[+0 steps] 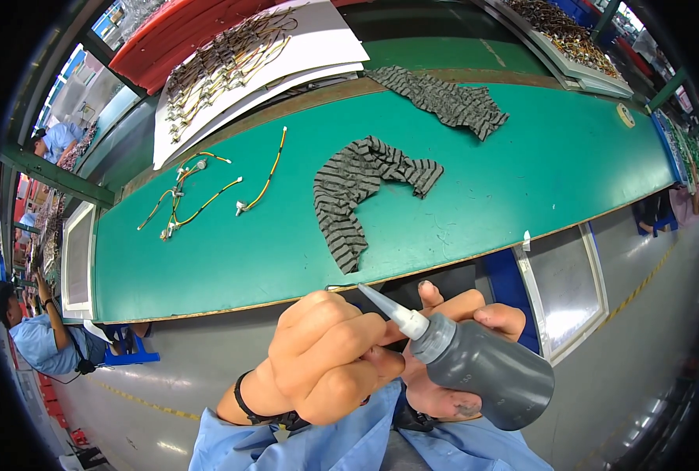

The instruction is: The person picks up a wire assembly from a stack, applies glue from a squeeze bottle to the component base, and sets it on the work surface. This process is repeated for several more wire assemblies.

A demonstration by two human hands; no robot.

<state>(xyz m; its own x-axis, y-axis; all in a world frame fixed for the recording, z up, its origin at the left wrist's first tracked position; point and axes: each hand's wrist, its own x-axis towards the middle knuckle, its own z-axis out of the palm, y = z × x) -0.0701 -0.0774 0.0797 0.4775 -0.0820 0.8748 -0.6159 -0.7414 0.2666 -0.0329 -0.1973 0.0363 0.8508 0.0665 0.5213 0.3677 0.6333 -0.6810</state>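
Note:
My right hand (422, 382) is wrapped around a dark grey squeeze bottle (495, 373) with a long, pointed grey nozzle. The bottle is tilted, its tip pointing up and left toward the table's near edge. Close against its left side, my left hand (326, 357) is closed, fingers curled inward. Whatever lies between those fingers is hidden. Both hands are over my lap, in front of the green table (475, 212). Just beyond the nozzle tip lies a grey-and-black striped cloth piece (357, 177), bent in a curve.
A second striped cloth (444, 102) lies farther back. Several wired small parts (178, 192) rest at the table's left, with more on white sheets (318, 47) behind. A tape roll (625, 115) sits far right. A framed panel (565, 290) stands below right. A person (47, 341) sits left.

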